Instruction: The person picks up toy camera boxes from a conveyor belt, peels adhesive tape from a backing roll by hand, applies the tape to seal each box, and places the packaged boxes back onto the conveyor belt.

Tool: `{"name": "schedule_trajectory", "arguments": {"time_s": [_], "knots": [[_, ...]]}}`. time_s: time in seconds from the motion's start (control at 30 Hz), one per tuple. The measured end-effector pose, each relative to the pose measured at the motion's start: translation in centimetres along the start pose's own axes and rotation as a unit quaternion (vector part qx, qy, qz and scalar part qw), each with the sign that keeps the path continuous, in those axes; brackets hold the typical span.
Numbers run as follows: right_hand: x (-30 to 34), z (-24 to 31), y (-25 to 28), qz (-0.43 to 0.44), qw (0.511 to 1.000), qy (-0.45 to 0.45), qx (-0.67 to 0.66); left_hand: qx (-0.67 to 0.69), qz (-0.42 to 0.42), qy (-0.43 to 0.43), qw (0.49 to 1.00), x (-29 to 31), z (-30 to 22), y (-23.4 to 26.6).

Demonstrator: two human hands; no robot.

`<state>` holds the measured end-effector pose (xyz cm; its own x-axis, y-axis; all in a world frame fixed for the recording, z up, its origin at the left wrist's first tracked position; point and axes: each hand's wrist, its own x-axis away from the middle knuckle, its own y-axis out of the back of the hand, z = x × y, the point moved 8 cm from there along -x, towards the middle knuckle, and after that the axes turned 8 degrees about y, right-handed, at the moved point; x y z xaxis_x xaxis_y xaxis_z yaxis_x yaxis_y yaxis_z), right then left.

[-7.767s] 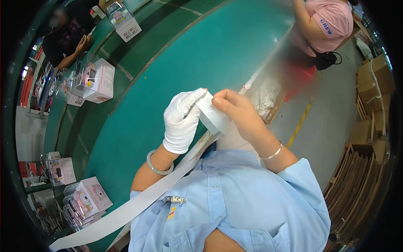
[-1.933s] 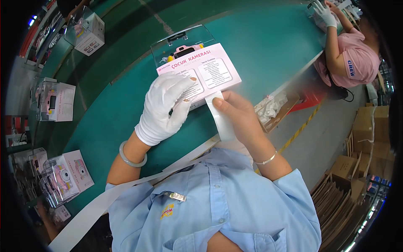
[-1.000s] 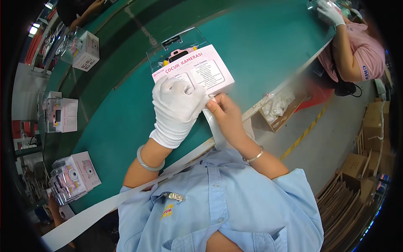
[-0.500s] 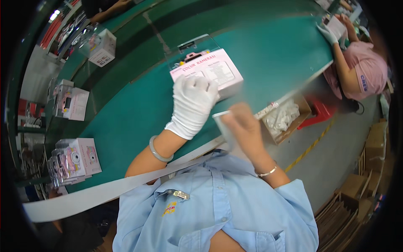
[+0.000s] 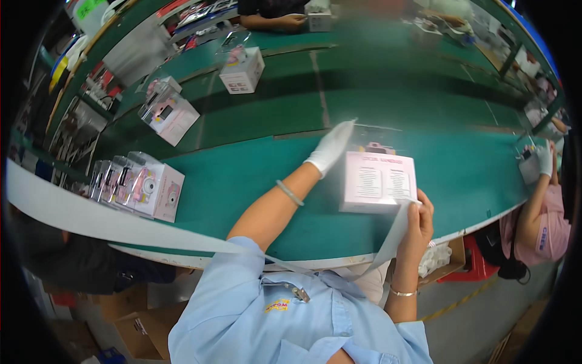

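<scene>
A pink and white carton [image 5: 379, 182] with printed panels stands on the green table in front of me. At its far side rises a clear plastic window, with a pink toy camera [image 5: 379, 147] behind it. My left hand [image 5: 332, 148], in a white glove, is beside the carton's far left corner with fingers stretched out; whether it touches the plastic is unclear. My bare right hand [image 5: 421, 219] is at the near right corner, thumb and fingers pinching a long white strip [image 5: 394, 233]. The strip sags past my chest and runs off to the left.
Several similar cartons [image 5: 170, 191] stand in a row at the left, others [image 5: 241, 71] farther back. A cardboard box [image 5: 451, 261] of white crumpled material and a red stool [image 5: 470, 270] are below the right edge. A co-worker in pink [image 5: 536, 227] is at the right; others are across.
My view has swung, so the scene sits lower. My left hand has left the carton's front for its far left corner. The right hand has brought the strip up to the carton.
</scene>
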<state>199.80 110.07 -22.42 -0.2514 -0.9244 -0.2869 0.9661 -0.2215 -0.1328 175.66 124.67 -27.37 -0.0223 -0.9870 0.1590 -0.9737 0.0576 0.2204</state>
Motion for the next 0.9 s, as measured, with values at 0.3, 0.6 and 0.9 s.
{"name": "schedule_trajectory", "arguments": {"time_s": [0.3, 0.6, 0.9], "knots": [[-0.3, -2.1, 3.8, -0.093, 0.975, -0.114, -0.167, 0.106, -0.023, -0.028, 0.994, 0.6, -7.5, -2.0], [1.0, -2.9, 4.7, -0.021, 0.988, -0.130, -0.082, -0.368, -0.386, -0.434, 0.727, 1.0, -19.6, 7.8], [-0.1, -0.1, 3.0, 0.057, 0.994, -0.095, 0.023, -0.455, -0.440, -0.254, 0.732, -0.8, -13.9, 12.2]]}}
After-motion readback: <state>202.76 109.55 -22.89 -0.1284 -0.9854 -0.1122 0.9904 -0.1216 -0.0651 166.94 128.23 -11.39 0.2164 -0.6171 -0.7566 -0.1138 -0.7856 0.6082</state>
